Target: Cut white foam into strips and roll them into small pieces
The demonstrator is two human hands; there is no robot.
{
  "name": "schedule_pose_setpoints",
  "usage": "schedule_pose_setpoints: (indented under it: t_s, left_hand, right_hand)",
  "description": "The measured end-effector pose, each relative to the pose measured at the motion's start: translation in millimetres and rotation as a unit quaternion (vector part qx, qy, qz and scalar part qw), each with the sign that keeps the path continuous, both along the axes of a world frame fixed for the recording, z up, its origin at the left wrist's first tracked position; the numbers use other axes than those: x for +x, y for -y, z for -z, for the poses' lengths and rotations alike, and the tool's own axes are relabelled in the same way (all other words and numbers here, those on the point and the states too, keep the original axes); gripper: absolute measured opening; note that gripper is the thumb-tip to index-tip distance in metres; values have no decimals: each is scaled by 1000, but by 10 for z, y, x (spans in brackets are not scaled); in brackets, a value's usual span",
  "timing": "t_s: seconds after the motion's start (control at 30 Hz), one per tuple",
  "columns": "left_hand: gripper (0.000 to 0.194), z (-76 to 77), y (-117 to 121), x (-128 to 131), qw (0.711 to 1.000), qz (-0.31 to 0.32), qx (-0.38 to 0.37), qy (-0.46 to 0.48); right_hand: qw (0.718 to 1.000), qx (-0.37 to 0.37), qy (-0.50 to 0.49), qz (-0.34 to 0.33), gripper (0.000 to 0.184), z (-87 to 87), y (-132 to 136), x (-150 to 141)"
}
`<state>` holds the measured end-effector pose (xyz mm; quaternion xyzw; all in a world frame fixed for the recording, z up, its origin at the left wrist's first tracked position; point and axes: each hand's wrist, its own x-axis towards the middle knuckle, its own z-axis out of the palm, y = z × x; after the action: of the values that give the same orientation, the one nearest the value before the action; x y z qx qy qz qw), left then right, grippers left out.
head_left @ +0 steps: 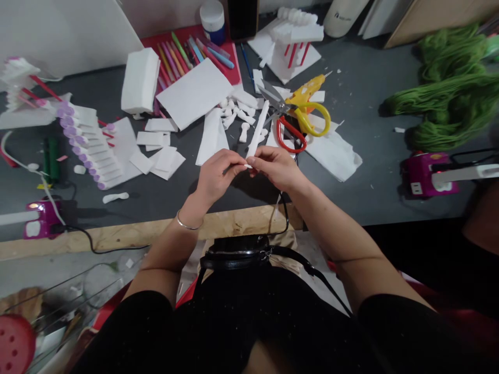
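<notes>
We sit at a gray worktable (pixel 351 171) with a wooden edge strip (pixel 156 232) along its near side and green yarn (pixel 448 98) heaped to the far right. Just far of our hands lie scissors (pixel 307 117) with yellow and red handles and white foam scraps (pixel 237 109). Our left hand (pixel 216 176) and right hand (pixel 275 166) meet at center, fingertips pinching a long white foam strip (pixel 258 127). Its long axis slants far-right from their grip, leaning nearer our right hand.
</notes>
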<state>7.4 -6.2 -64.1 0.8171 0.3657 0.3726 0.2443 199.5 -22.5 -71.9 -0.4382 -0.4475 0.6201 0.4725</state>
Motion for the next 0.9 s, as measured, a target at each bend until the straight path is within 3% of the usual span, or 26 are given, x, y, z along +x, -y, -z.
schedule_pose_setpoints:
  t_s: [0.1, 0.6, 0.77, 0.9]
  left_hand:
    - [36, -31, 6, 14, 999, -5, -20, 24]
    - [36, -58, 0, 28, 988, -28, -143, 47]
    - [34, -37, -15, 23, 986, -14, -147, 72]
    - [32, -52, -10, 17, 991, -13, -132, 36]
  right_hand:
    - [998, 39, 40, 7, 55, -12, 5, 9]
    - [983, 100, 149, -27, 44, -71, 34, 85]
    - [980, 113, 163, -31, 46, -79, 58, 92]
    - [985, 84, 149, -24, 52, -82, 51, 68]
